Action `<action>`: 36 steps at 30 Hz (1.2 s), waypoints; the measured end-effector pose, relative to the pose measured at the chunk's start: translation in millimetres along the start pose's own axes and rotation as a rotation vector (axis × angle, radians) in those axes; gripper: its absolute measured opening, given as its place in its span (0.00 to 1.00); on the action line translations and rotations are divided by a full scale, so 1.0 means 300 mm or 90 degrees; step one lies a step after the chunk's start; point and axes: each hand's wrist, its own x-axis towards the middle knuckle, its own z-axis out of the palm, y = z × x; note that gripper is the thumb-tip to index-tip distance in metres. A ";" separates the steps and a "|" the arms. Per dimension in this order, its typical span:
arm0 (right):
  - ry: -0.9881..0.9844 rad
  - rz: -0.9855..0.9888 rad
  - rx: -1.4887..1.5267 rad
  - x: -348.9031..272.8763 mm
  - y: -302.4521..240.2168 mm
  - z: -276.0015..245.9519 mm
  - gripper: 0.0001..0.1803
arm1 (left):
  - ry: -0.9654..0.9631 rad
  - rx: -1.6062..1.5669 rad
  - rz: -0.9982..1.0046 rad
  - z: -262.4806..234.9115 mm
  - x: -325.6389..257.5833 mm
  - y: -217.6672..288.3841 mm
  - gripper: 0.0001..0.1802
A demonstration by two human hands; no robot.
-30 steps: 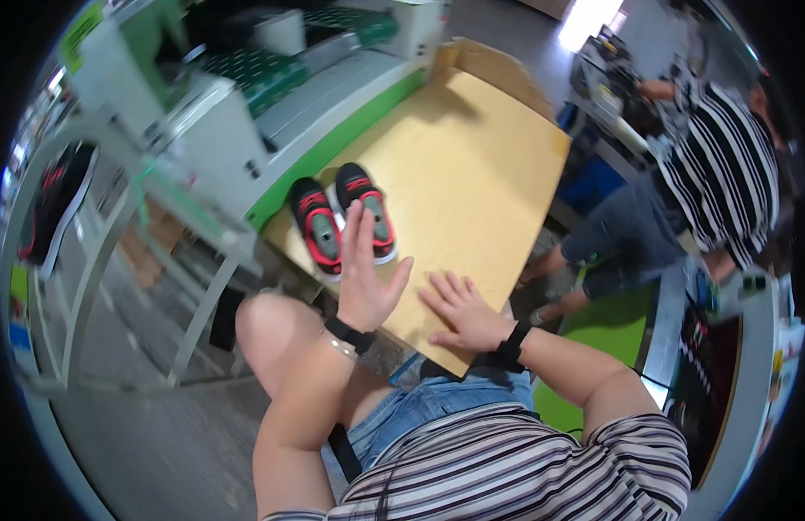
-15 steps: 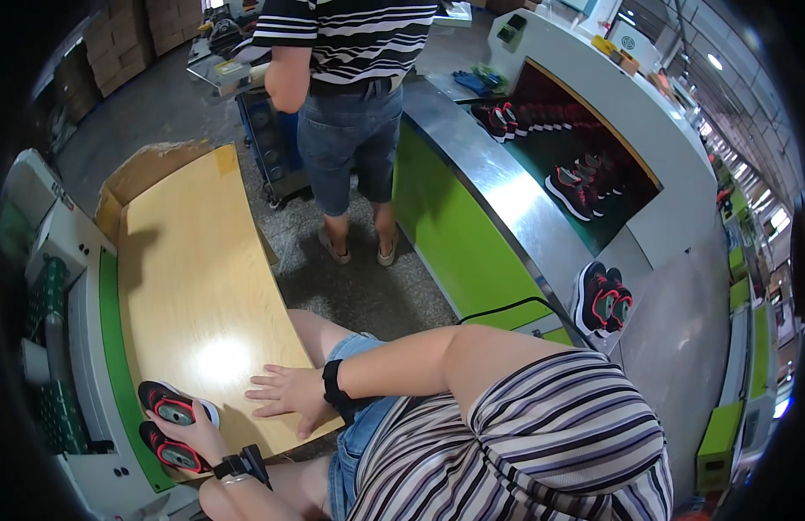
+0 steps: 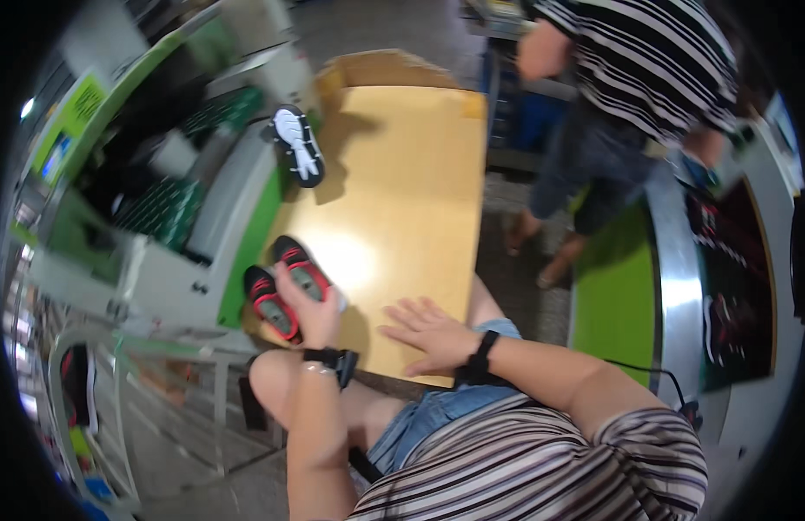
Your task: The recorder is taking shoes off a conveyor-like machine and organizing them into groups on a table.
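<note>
A pair of black sneakers with red trim stands at the near left of the wooden tabletop (image 3: 402,200). My left hand (image 3: 317,317) grips them, its thumb and fingers between and over the left sneaker (image 3: 272,308) and the right sneaker (image 3: 302,267). My right hand (image 3: 430,337) lies flat on the near right part of the tabletop, fingers spread and holding nothing. Further up the left edge, a black shoe shows its white sole (image 3: 296,143); it tilts off the machine's green edge, and whether it touches the tabletop I cannot tell.
A grey and green machine (image 3: 185,234) adjoins the table's left side. Beyond the right side stands a co-worker (image 3: 645,69) in a striped shirt. Far right is a metal-topped green conveyor (image 3: 615,304) with shoes in its opening. A metal frame (image 3: 172,352) stands at lower left.
My view has swung left. A shoe with a white sole has come into sight at the machine's edge. My left hand still grips the sneakers; the co-worker has turned toward the conveyor.
</note>
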 end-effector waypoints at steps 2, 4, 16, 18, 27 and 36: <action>-0.008 -0.004 -0.004 0.001 -0.011 -0.014 0.53 | -0.001 -0.002 -0.004 -0.012 -0.009 0.027 0.56; -0.016 -0.005 -0.008 0.003 -0.013 -0.013 0.53 | -0.009 -0.023 -0.020 -0.021 -0.015 0.050 0.56; -0.040 0.004 -0.029 0.002 -0.009 -0.027 0.53 | -0.031 -0.024 -0.043 -0.026 -0.018 0.085 0.55; -0.037 0.002 -0.031 0.004 -0.005 -0.023 0.53 | -0.032 -0.032 -0.042 -0.027 -0.016 0.087 0.55; -0.045 0.011 -0.018 0.006 -0.015 -0.022 0.53 | -0.031 -0.029 -0.037 -0.032 -0.016 0.082 0.55; -0.050 0.016 -0.015 0.007 -0.010 -0.018 0.53 | -0.017 -0.027 -0.053 -0.029 -0.020 0.096 0.55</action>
